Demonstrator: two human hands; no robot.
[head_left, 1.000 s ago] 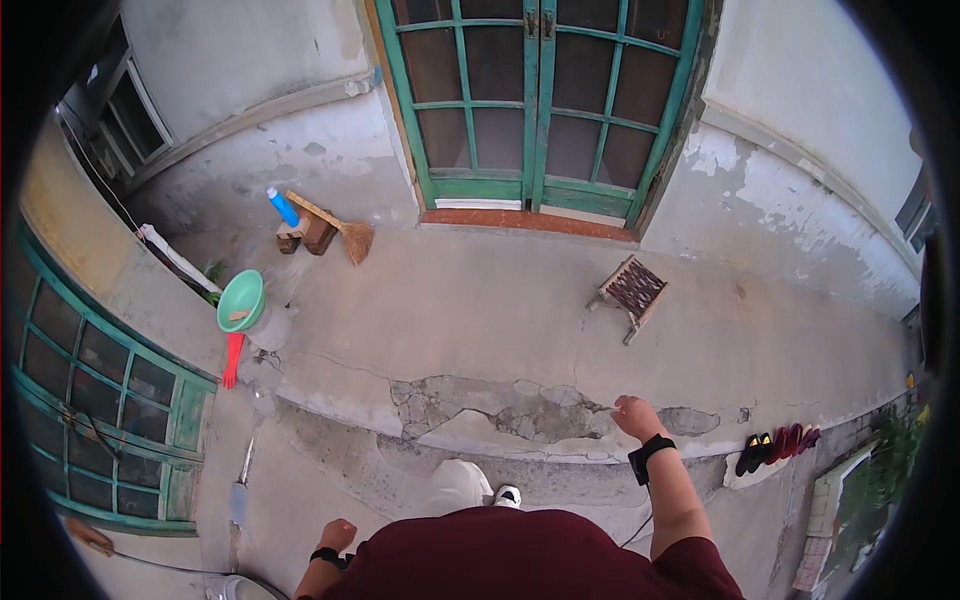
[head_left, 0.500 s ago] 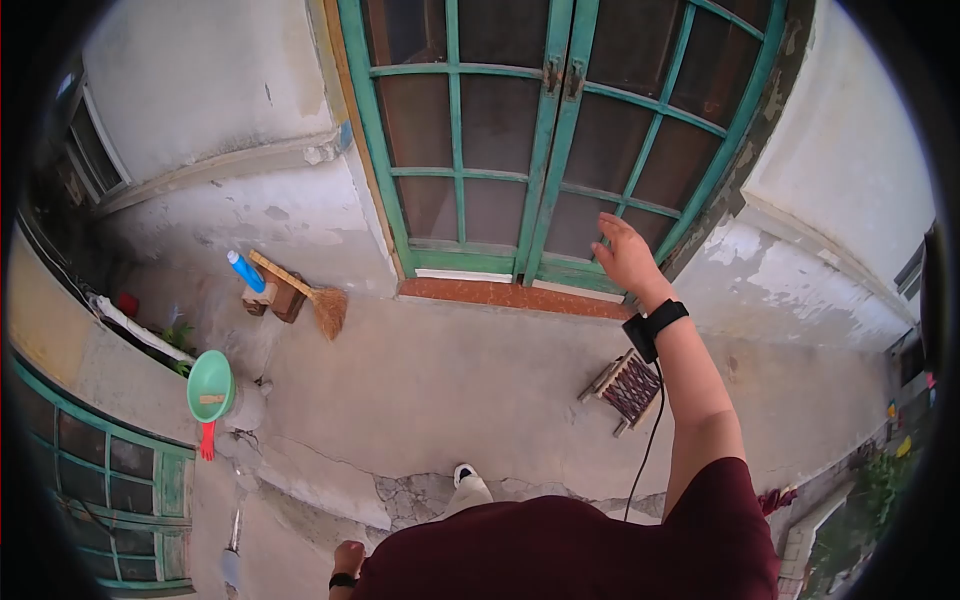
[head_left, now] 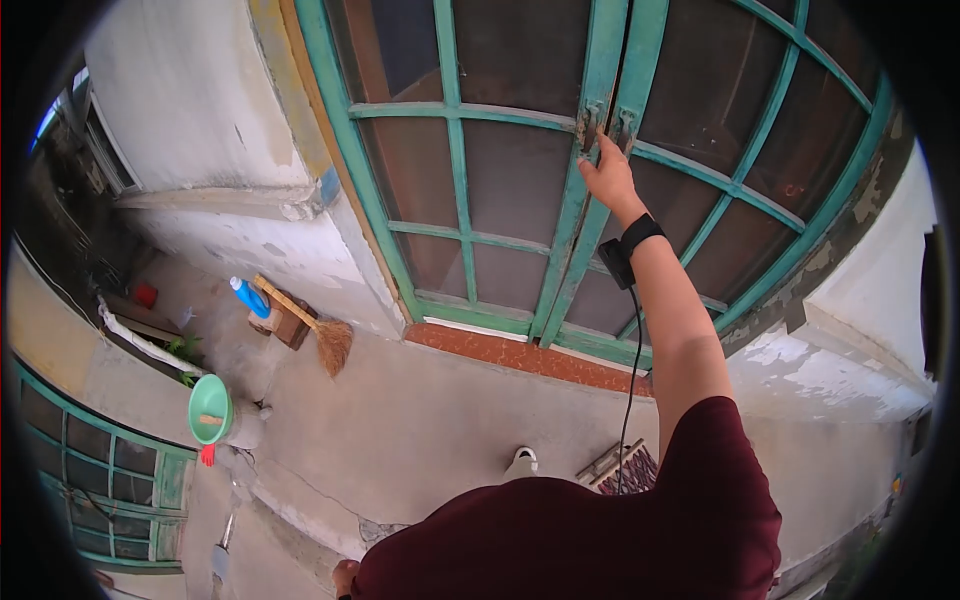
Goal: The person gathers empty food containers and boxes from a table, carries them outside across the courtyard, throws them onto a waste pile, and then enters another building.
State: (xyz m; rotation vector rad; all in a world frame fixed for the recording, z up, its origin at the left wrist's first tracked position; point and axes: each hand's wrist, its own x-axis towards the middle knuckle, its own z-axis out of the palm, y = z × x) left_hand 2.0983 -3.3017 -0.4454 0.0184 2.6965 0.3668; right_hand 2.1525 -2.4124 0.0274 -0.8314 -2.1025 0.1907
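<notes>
My right hand point(head_left: 612, 172) is raised at the middle of a green double door point(head_left: 572, 210) with glass panes. Its fingers are apart, with the fingertips beside the metal handles point(head_left: 591, 128); whether they touch the metal is unclear. A black strap with a small device and a cable sits on the right wrist. Low in the view, my left hand point(head_left: 346, 574) hangs by my body, partly cut off, its fingers too hidden to read. Both door leaves look closed, above a reddish sill point(head_left: 500, 352).
A straw broom point(head_left: 333, 342) and a blue bottle point(head_left: 248, 296) rest by the left wall. Further left stands a green basin point(head_left: 210, 410). A small folding stool point(head_left: 625, 468) is on the ground below my right arm, near my shoe point(head_left: 523, 460).
The door is nearer in view. My right hand has moved up from the lower panes to the handles. My left hand sits lower, more cut off by the frame edge.
</notes>
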